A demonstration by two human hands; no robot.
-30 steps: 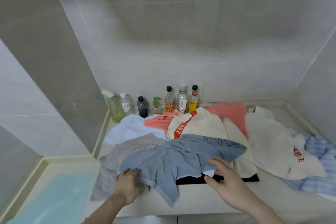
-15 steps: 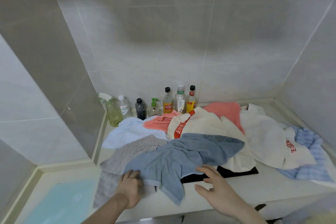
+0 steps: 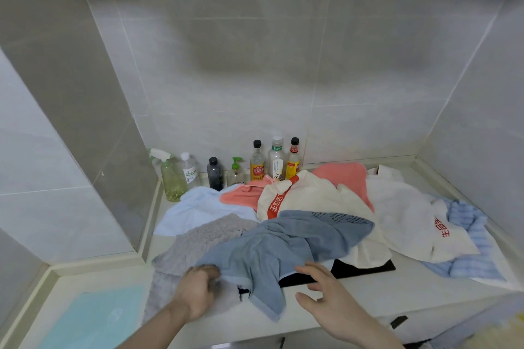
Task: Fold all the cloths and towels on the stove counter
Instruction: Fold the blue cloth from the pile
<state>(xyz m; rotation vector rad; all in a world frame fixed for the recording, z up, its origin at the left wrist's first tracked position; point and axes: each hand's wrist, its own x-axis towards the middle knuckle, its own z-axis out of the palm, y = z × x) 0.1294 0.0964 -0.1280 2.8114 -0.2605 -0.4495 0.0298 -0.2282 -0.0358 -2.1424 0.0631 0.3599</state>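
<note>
A rumpled blue-grey towel lies on top of the pile at the counter's front. My left hand grips its near left edge, fingers curled into the cloth. To the right, my right hand hovers open, its fingertips at the towel's near edge. Under the towel lies a grey textured cloth. Behind are a light blue cloth, a coral cloth, a cream cloth with a red band, a white cloth with red characters and a blue striped cloth.
Several bottles and a green spray bottle stand along the back wall. A black stove top shows under the cloths. A pale turquoise mat lies on the lower counter at left. Tiled walls close in left and right.
My right hand has drawn back off the blue-grey towel toward me. My left hand keeps its hold on the towel's left edge. The camera has tilted upward.
</note>
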